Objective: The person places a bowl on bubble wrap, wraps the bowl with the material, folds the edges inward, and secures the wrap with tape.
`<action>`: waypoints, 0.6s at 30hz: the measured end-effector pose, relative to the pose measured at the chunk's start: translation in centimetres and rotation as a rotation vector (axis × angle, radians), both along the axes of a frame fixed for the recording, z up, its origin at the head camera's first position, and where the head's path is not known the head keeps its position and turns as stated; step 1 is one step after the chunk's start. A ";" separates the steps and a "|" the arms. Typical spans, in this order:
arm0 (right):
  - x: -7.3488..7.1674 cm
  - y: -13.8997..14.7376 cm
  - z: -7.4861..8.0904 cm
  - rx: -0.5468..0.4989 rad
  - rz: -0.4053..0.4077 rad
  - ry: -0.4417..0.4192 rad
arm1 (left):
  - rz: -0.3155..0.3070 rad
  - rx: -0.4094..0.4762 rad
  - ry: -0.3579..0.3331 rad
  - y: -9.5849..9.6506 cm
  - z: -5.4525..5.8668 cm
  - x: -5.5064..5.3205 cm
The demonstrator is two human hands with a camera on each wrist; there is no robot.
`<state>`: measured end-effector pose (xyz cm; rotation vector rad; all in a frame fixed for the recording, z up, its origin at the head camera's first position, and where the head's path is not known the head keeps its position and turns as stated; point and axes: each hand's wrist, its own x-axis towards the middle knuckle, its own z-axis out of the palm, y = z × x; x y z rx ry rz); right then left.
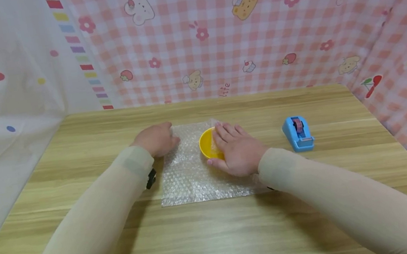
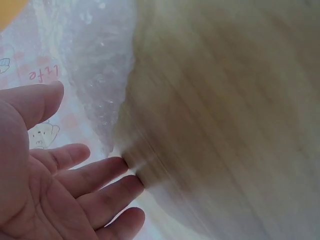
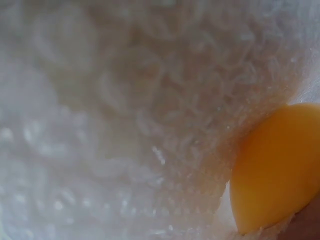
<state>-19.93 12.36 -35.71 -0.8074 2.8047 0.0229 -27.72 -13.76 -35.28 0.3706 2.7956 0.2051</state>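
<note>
A sheet of clear bubble wrap (image 1: 186, 186) lies on the table, with a yellow bowl (image 1: 206, 144) on it. My right hand (image 1: 238, 149) is laid over the bowl's right side, its fingers straight, pressing a flap of the wrap against the bowl. Bubble wrap fills most of the right wrist view, where part of the yellow bowl (image 3: 275, 170) shows at the lower right. At the upper left edge of the sheet is my left hand (image 1: 155, 140). In the left wrist view its fingers (image 2: 95, 176) are spread and loosely bent, beside the wrap's edge, holding nothing.
A blue tape dispenser (image 1: 299, 134) with a pink roll stands to the right of the wrap. Behind the wood-grain table (image 1: 219, 237) hangs a pink checked cloth (image 1: 175, 39); similar cloth lines the right side and a white one (image 1: 13, 49) the left.
</note>
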 end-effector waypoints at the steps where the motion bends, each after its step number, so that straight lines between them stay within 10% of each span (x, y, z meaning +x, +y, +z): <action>1: 0.0 0.0 0.0 0.002 -0.001 0.001 | 0.004 0.008 0.002 0.0 -0.1 -0.1; 18: 0.0 0.0 -0.1 0.002 -0.004 0.009 | 0.182 0.324 0.068 0.3 -0.2 -0.9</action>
